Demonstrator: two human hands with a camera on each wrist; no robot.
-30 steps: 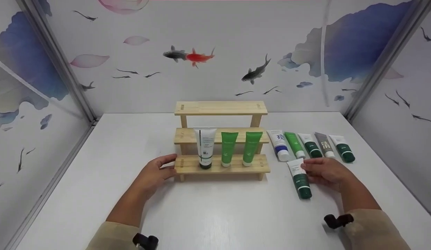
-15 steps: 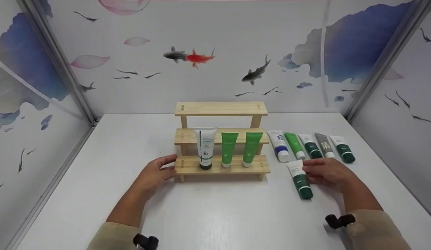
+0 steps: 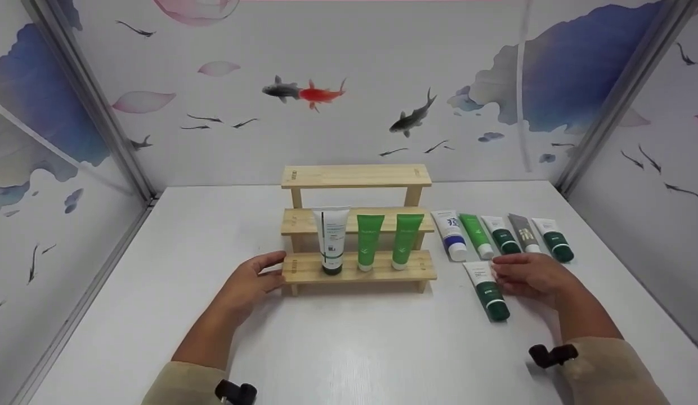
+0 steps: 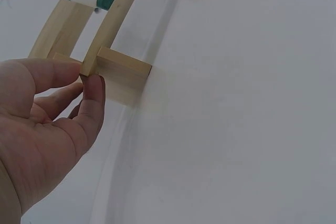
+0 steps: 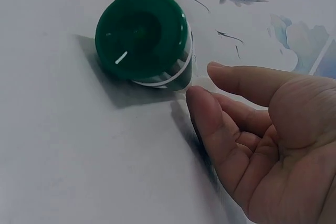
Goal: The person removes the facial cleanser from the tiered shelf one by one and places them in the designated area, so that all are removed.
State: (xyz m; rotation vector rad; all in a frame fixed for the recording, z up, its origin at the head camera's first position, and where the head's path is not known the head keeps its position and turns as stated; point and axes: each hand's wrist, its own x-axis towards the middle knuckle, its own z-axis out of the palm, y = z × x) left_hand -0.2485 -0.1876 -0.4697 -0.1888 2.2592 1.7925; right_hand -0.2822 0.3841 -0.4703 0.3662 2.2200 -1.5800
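Observation:
My left hand (image 3: 252, 284) pinches the left end of the lowest step of a three-tier wooden display rack (image 3: 357, 175), thumb above and forefinger below in the left wrist view. A white tube with a black cap (image 3: 332, 239) and two green tubes (image 3: 369, 242) stand upright on that step. Right of the rack, a white and dark-green squeeze tube (image 3: 490, 295) lies on the table. My right hand (image 3: 535, 275) is beside its upper white end. In the right wrist view its green cap (image 5: 139, 35) looms large, and a gap shows between thumb and forefinger.
Behind my right hand lies a row of several tubes: a white and blue one (image 3: 450, 236), a green one (image 3: 477, 236), a grey one (image 3: 524, 233) and white and dark-green ones (image 3: 553, 241). Printed wall panels (image 3: 326, 45) enclose the white table (image 3: 349, 349).
The white and dark-green tube has turned slightly, its cap end shifting right. My right thumb has come off its upper edge, and the hand has drawn a little right. The left hand keeps its place.

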